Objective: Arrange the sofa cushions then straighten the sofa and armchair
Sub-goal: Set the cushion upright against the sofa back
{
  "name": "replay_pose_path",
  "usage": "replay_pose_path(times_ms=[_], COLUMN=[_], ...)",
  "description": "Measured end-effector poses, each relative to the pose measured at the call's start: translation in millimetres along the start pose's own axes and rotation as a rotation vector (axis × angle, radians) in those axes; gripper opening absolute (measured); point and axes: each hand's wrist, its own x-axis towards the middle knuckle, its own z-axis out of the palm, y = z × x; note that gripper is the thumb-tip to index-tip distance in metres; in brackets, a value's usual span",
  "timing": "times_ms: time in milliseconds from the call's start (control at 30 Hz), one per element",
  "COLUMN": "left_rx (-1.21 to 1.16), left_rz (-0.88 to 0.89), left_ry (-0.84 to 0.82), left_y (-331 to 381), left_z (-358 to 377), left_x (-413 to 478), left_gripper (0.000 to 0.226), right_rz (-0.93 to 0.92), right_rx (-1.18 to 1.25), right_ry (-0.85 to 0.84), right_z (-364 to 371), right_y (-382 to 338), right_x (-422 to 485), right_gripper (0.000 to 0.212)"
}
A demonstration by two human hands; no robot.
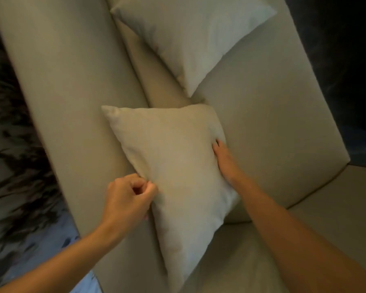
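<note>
A beige cushion [173, 166] leans against the back of the beige sofa [57, 81]. My left hand [127, 197] pinches the cushion's left edge with curled fingers. My right hand [224, 159] grips its right edge, fingers tucked behind the fabric. A second, paler cushion [190, 37] rests further along the sofa, tilted on one corner against the backrest.
The sofa's seat cushions [268, 127] stretch to the right and below. A dark patterned rug [15, 166] lies behind the backrest on the left. Dark floor [347, 49] shows at the upper right.
</note>
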Motion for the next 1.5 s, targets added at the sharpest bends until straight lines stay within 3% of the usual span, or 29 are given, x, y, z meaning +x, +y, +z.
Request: replay_pose_path(times_ms=[133,200,300,433,500,600,733,800,867,1000,1167,1333,1433,1500], left_rx=[0.436,0.473,0.271,-0.279,-0.472,-0.712,-0.719,-0.734,-0.698,-0.365,0.109,0.295,0.243,0.241], left_rz=[0.221,0.330,0.307,-0.069,-0.241,-0.387,-0.430,-0.376,-0.260,0.145,0.555,0.494,0.411,0.434], left_ry=[-0.255,-0.207,-0.126,-0.179,-0.097,0.019,-0.045,0.040,0.192,0.445,0.653,0.730,0.707,0.604], left_y=[34.3,65.5,120.0,159.8,162.9,151.2,126.0,117.5,111.7,133.8,191.8,180.1,152.9,138.4], left_z=[-21.1,-25.2,-13.5,24.5,28.2,22.0,33.8,45.5,49.9,18.0,-65.4,-146.4,-186.5,-192.7], left_x=[27.9,61.1,128.8,259.6,318.1,389.0,439.9,450.9,454.4,442.9,402.7,359.5,347.4,333.7], left_gripper=[0.047,0.055,0.047,0.029,0.047,0.069,0.085,0.087,0.083,0.040,0.034,0.033,0.033,0.038], right_rz=[0.002,0.026,0.083,0.012,-0.017,-0.041,-0.007,0.016,0.039,0.053,0.159,0.235,0.258,0.261], right_rx=[-0.051,-0.044,-0.021,0.319,0.508,0.580,0.556,0.529,0.554,0.691,0.805,0.704,0.694,0.754], right_ry=[-0.045,-0.075,-0.007,0.212,0.238,0.205,0.255,0.318,0.356,0.283,0.103,-0.174,-0.297,-0.255], right_z=[-9.6,-30.9,-69.4,-112.1,-120.7,-111.8,-72.3,-60.7,-55.9,-60.3,-49.0,12.7,56.0,75.7], right_y=[4.7,-0.8,-39.9,-126.3,-168.5,-211.8,-229.7,-225.6,-220.7,-234.7,-276.9,-322.4,-334.5,-335.8], right_x=[18.2,31.7,59.3,117.6,145.0,188.3,237.3,252.8,260.0,246.7,216.2,178.5,160.9,147.6], right_gripper=[0.056,0.044,0.028,0.057,0.071,0.096,0.108,0.107,0.107,0.108,0.104,0.069,0.070,0.070])
